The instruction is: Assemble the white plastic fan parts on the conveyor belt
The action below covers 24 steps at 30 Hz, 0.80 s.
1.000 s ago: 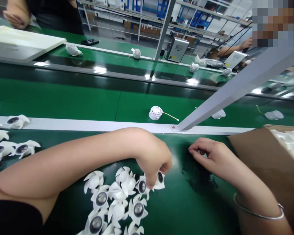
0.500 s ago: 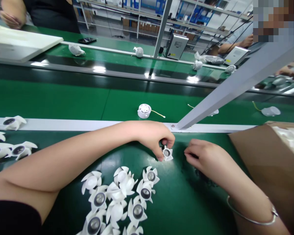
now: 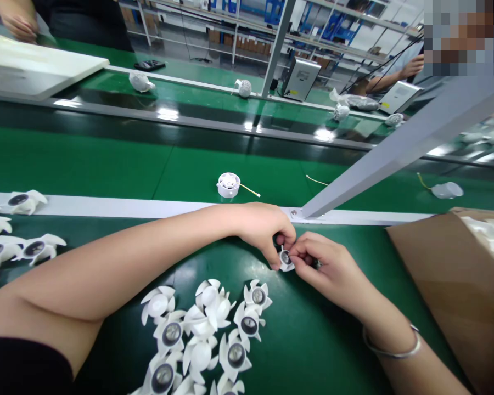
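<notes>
Between thumb and fingers of my left hand is a small white fan impeller, its round grey hub facing up, just over the green tabletop. My right hand is pinched, with its fingertips at the right side of that impeller's hub. Whether those fingertips hold a small part is hidden. In front of me lie several loose white impellers, some hub side up and some showing their smooth domed side.
More impellers sit at the left. A cardboard box of white parts stands right. Beyond the metal rail, a wired round fan rests on the green belt. A slanted metal post rises at right. Other people are across the line.
My right hand has moved left to the impeller in my left hand. The wired fan and other parts on the belt have shifted left.
</notes>
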Each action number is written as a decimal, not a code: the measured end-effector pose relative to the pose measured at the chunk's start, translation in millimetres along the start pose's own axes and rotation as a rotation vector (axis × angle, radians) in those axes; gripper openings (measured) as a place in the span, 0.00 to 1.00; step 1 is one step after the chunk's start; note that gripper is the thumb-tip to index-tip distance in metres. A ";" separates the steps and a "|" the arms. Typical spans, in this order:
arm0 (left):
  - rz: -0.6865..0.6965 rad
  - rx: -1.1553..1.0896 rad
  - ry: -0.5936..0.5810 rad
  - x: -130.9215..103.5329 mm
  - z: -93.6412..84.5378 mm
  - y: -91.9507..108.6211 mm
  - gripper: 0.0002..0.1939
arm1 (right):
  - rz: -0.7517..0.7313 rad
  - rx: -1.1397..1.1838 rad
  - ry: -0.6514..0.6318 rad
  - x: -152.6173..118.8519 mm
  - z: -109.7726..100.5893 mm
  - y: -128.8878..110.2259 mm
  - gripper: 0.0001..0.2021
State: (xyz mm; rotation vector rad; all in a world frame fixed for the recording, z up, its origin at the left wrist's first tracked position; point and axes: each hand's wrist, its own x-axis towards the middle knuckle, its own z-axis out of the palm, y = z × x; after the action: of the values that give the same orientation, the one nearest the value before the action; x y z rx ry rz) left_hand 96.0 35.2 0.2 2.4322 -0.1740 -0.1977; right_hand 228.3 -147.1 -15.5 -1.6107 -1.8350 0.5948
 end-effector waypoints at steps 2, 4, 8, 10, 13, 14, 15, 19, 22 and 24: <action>0.001 0.007 0.003 0.2 -0.1 -0.2 0.16 | -0.040 -0.056 0.000 -0.3 2.3 0.3 0.04; 0.004 0.007 0.005 0.3 -0.1 0.0 0.16 | -0.072 -0.120 0.006 -0.6 3.5 -0.4 0.04; -0.024 -0.008 0.000 -0.1 -0.4 1.4 0.16 | -0.097 -0.211 0.020 -0.4 4.8 -4.1 0.04; -0.034 -0.009 -0.002 -0.4 -0.8 2.1 0.16 | -0.111 -0.236 0.024 -0.7 4.9 -6.2 0.05; -0.039 -0.020 0.000 -0.2 -1.1 2.2 0.17 | -0.136 -0.279 0.026 -2.7 4.4 -9.7 0.06; -0.043 -0.025 0.002 0.0 -1.1 2.0 0.18 | -0.155 -0.311 0.027 -3.7 4.1 -11.3 0.06; -0.048 -0.030 0.003 0.3 -1.0 1.8 0.19 | -0.182 -0.356 0.030 -4.9 3.7 -13.1 0.06; -0.062 -0.041 0.005 0.7 -0.2 0.9 0.22 | -0.322 -0.579 0.021 -9.0 0.9 -20.5 0.07; -0.057 -0.066 0.007 -1.5 -1.1 0.1 0.20 | -0.359 -0.619 -0.017 -10.4 -4.1 -21.7 0.08; -0.042 -0.118 0.004 -3.7 -2.6 -1.0 0.21 | -0.351 -0.578 0.014 -10.8 -8.9 -19.5 0.08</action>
State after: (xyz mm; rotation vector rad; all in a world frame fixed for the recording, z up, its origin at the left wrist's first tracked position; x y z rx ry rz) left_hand 93.0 38.2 1.9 2.3196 -0.1062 -0.2165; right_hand 221.4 -161.3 2.5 -1.5543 -2.3447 -0.1187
